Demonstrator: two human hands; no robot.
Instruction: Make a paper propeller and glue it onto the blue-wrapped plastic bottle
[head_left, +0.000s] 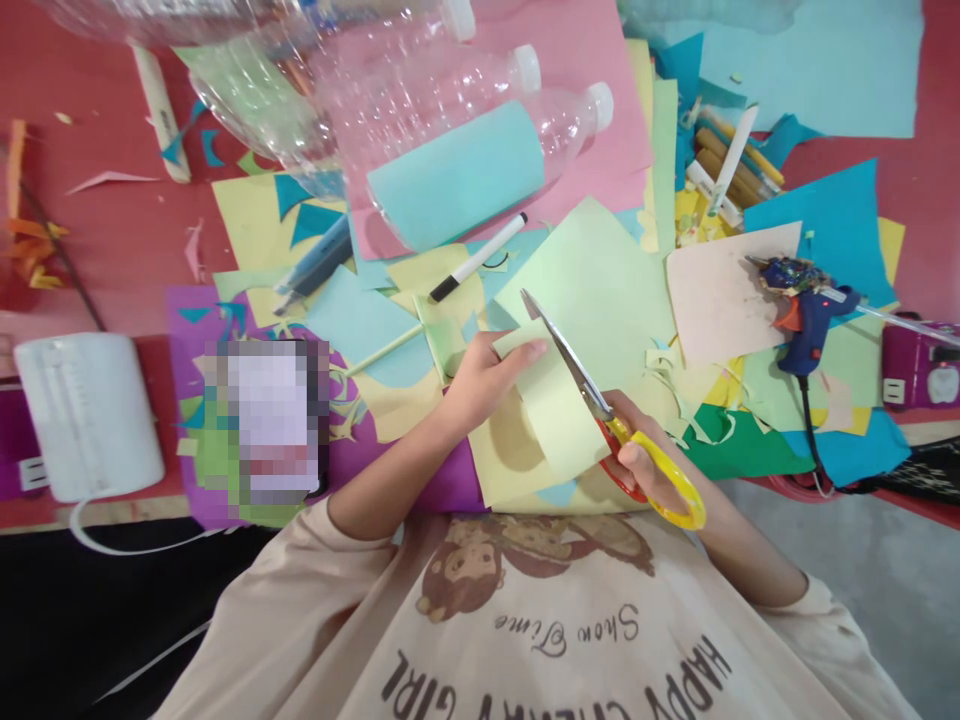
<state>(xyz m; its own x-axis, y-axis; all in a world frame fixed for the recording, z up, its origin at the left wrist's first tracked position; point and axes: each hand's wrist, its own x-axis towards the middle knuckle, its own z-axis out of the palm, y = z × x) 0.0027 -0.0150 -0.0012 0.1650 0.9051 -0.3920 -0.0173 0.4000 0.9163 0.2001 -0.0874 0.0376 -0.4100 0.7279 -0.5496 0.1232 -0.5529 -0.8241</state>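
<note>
A pale yellow-green piece of paper (559,410) is pinched at its upper left corner by my left hand (491,375), thumb on top. My right hand (637,440) is closed around the handles of the scissors (589,385), which have a yellow loop and a red loop. The metal blades point up and left, lying along the right edge of the held paper. Beyond the hands lies a light green sheet (600,270). A white marker with black ends (480,257) rests above my left hand.
Clear plastic bottles, one wrapped in light blue paper (465,175), lie at the back. On the right is a blue glue gun (814,325) with a cord. A phone (277,420) and a white device (90,415) sit left. Paper scraps surround the hands.
</note>
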